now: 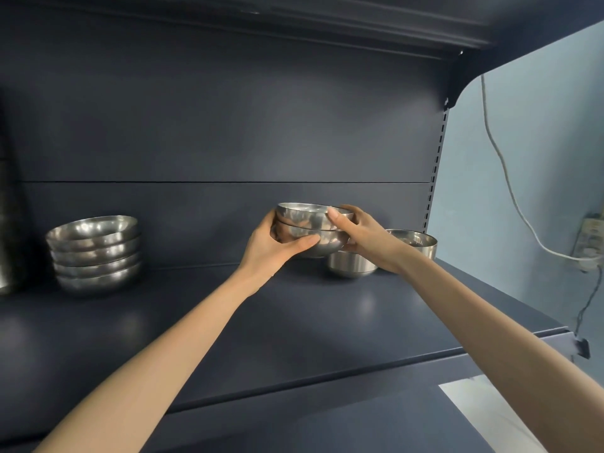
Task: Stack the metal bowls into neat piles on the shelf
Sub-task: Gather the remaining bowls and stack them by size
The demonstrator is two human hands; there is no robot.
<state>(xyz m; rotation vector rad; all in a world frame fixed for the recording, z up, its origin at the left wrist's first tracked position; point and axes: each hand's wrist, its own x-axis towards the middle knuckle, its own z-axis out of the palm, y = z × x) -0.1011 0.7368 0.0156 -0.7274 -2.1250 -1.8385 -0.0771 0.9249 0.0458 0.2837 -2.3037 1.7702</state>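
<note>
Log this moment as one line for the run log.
left hand: grips nested bowls | right hand: grips same bowls | bowl pile: shelf left | near bowl, far bowl: loose, right

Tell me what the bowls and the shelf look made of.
Bowls: polished metal, probably stainless steel, judging by mirror-like reflections and bright highlights. Shelf: apparently sheet metal painted dark blue, satin finish; soft glare and thin folded front edge suggest it.

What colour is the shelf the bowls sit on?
Dark navy blue, matte, same as the back panel; the shelf shows best in the head view.
</note>
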